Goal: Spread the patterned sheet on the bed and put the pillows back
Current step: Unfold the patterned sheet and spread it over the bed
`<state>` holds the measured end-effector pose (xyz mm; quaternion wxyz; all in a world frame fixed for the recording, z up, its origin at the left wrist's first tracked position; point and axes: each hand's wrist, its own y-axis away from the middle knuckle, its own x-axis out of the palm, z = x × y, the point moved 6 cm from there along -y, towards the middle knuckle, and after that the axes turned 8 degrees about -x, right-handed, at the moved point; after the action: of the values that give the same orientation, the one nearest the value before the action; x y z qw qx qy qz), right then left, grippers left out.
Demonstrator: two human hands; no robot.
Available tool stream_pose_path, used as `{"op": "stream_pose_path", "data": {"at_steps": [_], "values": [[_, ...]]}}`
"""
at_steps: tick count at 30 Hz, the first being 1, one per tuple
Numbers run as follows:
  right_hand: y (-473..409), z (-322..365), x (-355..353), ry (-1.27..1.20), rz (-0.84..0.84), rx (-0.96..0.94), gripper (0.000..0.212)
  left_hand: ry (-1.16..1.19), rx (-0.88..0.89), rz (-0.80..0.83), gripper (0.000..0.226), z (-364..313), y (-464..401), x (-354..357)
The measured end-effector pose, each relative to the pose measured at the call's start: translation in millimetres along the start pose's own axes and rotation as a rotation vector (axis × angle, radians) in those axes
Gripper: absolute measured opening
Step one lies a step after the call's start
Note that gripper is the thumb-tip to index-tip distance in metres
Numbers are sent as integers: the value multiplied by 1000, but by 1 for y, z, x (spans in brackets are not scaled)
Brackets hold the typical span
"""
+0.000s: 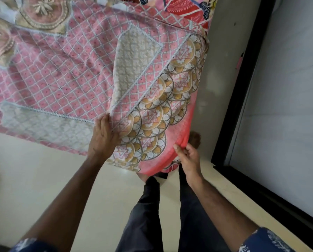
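I log one patterned sheet [75,70] draped over the bed corner, left hand [104,137] gripping its edge, right hand [188,159] apparently pinching the hem, two hands in view.

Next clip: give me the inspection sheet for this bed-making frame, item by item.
Surface: bed, corner toward the camera, almost fully draped.
Job's things: patterned sheet lies creased over the bed, its corner hanging toward the floor; pillows not in view.
Clutter: red printed cloth at the far edge.
Grippers: left hand holds a sheet fold; right hand pinches the pink border.
Cables: nothing seen.
Surroundings: pale floor; black-framed panel to the right.
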<state>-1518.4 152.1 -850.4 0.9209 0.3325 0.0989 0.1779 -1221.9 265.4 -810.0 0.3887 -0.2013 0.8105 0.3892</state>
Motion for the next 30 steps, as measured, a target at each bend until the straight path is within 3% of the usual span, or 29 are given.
{"op": "stream_pose_path", "data": {"at_steps": [2,4,8,13,15,18,19,20,23,24,27,30], "values": [[10,4,-2,-30,7,-46,16,35,33,23,66,1,2,-1],[19,4,-9,-70,40,-74,29,84,10,24,61,3,-1,-2],[32,3,-50,-191,-19,-6,36,105,-65,37,55,5,-5,-4],[-15,16,-141,-68,-204,-17,85,3,35,93,56,11,-6,9],[-41,15,-155,8,-227,7,76,-31,42,84,66,10,-5,17],[-63,2,-149,-32,-180,94,25,-100,53,47,74,7,-2,29],[-65,-4,-147,-67,-173,121,21,-119,38,41,75,6,-1,31],[-64,-6,-146,-105,-161,123,25,-130,22,41,76,4,0,32],[-66,4,-154,-97,-176,41,64,-171,24,49,80,-1,0,31],[-69,12,-159,-70,-216,3,66,-198,36,55,81,-2,1,31],[-82,41,-166,19,-300,-108,45,-272,41,86,89,-5,1,32],[-100,44,-165,364,-269,-138,28,-343,25,105,97,-8,3,35]]}}
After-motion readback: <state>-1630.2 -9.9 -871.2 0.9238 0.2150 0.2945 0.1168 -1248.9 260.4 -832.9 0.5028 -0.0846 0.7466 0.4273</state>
